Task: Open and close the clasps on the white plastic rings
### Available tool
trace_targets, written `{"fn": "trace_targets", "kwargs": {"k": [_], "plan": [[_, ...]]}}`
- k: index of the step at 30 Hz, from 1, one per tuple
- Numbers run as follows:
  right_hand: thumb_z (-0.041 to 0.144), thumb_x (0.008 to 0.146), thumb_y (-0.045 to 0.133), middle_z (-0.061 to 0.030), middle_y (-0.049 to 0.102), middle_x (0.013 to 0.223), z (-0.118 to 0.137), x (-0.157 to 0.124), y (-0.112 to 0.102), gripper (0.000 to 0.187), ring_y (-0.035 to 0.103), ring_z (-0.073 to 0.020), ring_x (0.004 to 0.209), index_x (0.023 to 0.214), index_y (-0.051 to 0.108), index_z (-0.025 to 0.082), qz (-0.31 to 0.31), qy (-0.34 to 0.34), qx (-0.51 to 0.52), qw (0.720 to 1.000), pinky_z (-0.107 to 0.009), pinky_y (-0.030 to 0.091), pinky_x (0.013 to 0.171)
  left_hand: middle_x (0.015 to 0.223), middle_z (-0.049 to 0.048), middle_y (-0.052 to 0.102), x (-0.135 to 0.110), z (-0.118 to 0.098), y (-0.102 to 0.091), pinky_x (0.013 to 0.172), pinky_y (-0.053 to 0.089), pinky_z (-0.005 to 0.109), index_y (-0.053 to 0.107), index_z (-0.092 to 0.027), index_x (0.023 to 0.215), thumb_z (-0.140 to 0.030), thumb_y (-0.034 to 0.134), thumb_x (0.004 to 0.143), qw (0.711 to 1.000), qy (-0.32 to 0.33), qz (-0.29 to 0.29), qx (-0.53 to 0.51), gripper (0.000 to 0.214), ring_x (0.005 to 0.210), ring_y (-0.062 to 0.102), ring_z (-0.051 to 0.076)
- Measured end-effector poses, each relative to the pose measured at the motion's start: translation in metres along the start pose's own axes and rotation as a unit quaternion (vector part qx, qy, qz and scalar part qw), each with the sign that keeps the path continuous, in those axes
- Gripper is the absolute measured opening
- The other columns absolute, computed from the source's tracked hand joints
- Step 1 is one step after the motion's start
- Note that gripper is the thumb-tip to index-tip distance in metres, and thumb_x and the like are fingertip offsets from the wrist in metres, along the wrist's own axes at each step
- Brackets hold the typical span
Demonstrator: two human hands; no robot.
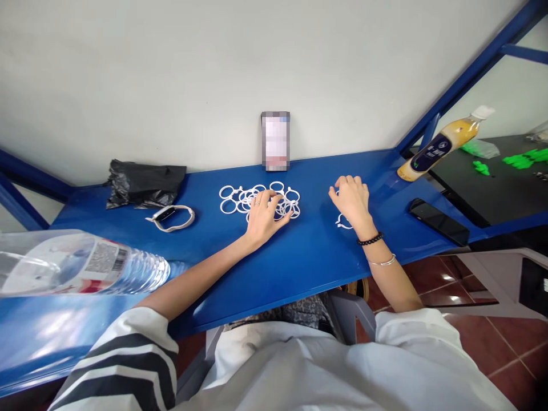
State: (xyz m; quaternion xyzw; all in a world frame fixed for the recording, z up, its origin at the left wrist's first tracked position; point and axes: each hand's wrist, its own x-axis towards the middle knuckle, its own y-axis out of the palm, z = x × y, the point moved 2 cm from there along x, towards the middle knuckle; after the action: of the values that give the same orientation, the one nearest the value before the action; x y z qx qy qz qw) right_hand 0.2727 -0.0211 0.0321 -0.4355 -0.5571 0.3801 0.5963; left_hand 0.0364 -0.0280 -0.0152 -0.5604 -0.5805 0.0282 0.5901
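Observation:
A heap of several white plastic rings lies on the blue table, near the wall. My left hand rests on the right side of that heap, fingers spread over the rings. My right hand sits palm down further right, fingers curled over one or two separate white rings that show under its wrist side. What the right fingers hold, if anything, is hidden.
A phone leans upright against the wall. A black bag and a white wristband lie at left, a clear water bottle nearest me. At right stand a yellow drink bottle and a dark phone.

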Motion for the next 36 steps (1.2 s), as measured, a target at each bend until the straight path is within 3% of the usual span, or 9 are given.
{"fn": "trace_targets", "kwargs": {"k": [4,8,14,18,22,26,30,33,36], "plan": [[0.031,0.091,0.052,-0.0203,0.065,0.103,-0.014,0.001,0.009,0.028,0.052,-0.0355,0.106,0.089,0.068,0.009,0.067,0.021,-0.050,0.996,-0.045,0.037,0.083,0.114,0.0159,0.063,0.000,0.006,0.005,0.086,0.044,0.043,0.061,-0.016,0.116,-0.036,0.065,0.087,0.998,-0.002,0.006,0.068,0.036,0.107,0.057,0.031],[0.022,0.090,0.050,-0.0182,0.066,0.099,-0.014,0.000,0.016,0.023,0.052,-0.0338,0.104,0.087,0.070,0.011,0.096,-0.016,-0.053,0.994,-0.045,0.037,0.082,0.117,0.0162,0.062,-0.002,0.008,0.008,0.092,0.042,0.045,0.059,-0.016,0.120,-0.035,0.062,0.088,0.996,-0.026,0.017,0.080,0.038,0.112,0.056,0.032],[0.018,0.093,0.042,-0.0182,0.066,0.094,-0.002,0.000,0.013,0.024,0.055,-0.0322,0.095,0.086,0.065,0.013,0.009,-0.073,0.001,0.997,-0.042,0.040,0.076,0.123,0.0168,0.061,-0.002,0.006,0.007,0.095,0.041,0.046,0.054,-0.016,0.130,-0.038,0.057,0.091,0.997,-0.024,0.021,0.065,0.045,0.117,0.054,0.033],[0.026,0.098,0.040,-0.0129,0.067,0.090,0.010,-0.001,0.006,0.022,0.057,-0.0280,0.090,0.089,0.059,0.018,-0.034,-0.114,0.131,0.984,-0.037,0.042,0.072,0.124,0.0162,0.060,-0.001,0.003,0.005,0.098,0.041,0.048,0.053,-0.018,0.133,-0.037,0.054,0.093,0.999,-0.002,0.030,0.040,0.045,0.119,0.053,0.032],[0.034,0.098,0.044,-0.0067,0.066,0.088,0.025,-0.006,0.003,0.019,0.060,-0.0221,0.084,0.091,0.055,0.021,-0.004,-0.154,0.326,0.933,-0.033,0.046,0.072,0.124,0.0151,0.060,-0.001,0.001,0.005,0.098,0.042,0.047,0.051,-0.020,0.136,-0.036,0.054,0.093,0.999,0.021,0.030,0.020,0.046,0.118,0.054,0.031],[0.044,0.096,0.049,-0.0033,0.066,0.087,0.041,-0.014,0.006,0.024,0.063,-0.0178,0.080,0.093,0.056,0.022,0.087,-0.150,0.517,0.838,-0.032,0.050,0.074,0.127,0.0151,0.059,-0.002,0.001,0.004,0.100,0.042,0.043,0.043,-0.019,0.142,-0.036,0.055,0.094,0.998,0.061,0.016,0.008,0.052,0.120,0.054,0.029],[0.050,0.090,0.057,-0.0007,0.064,0.078,0.051,-0.019,0.014,0.029,0.061,-0.0154,0.074,0.090,0.059,0.021,0.162,-0.114,0.632,0.749,-0.029,0.049,0.069,0.125,0.0149,0.061,-0.003,0.001,0.004,0.100,0.042,0.041,0.039,-0.018,0.146,-0.041,0.054,0.094,0.995,0.099,0.016,-0.015,0.059,0.119,0.055,0.029],[0.051,0.088,0.061,0.0002,0.063,0.075,0.053,-0.020,0.020,0.031,0.058,-0.0140,0.069,0.090,0.063,0.020,0.189,-0.093,0.667,0.715,-0.028,0.048,0.066,0.118,0.0137,0.065,-0.003,0.002,0.004,0.097,0.043,0.040,0.043,-0.018,0.143,-0.044,0.054,0.095,0.994,0.097,0.021,-0.037,0.056,0.114,0.058,0.028],[0.052,0.086,0.063,0.0000,0.063,0.073,0.053,-0.020,0.022,0.033,0.057,-0.0136,0.066,0.089,0.065,0.020,0.201,-0.086,0.674,0.706,-0.028,0.048,0.065,0.115,0.0125,0.066,-0.003,0.003,0.005,0.096,0.043,0.041,0.050,-0.020,0.138,-0.048,0.055,0.093,0.995,0.083,0.038,-0.046,0.054,0.111,0.059,0.027]]}}
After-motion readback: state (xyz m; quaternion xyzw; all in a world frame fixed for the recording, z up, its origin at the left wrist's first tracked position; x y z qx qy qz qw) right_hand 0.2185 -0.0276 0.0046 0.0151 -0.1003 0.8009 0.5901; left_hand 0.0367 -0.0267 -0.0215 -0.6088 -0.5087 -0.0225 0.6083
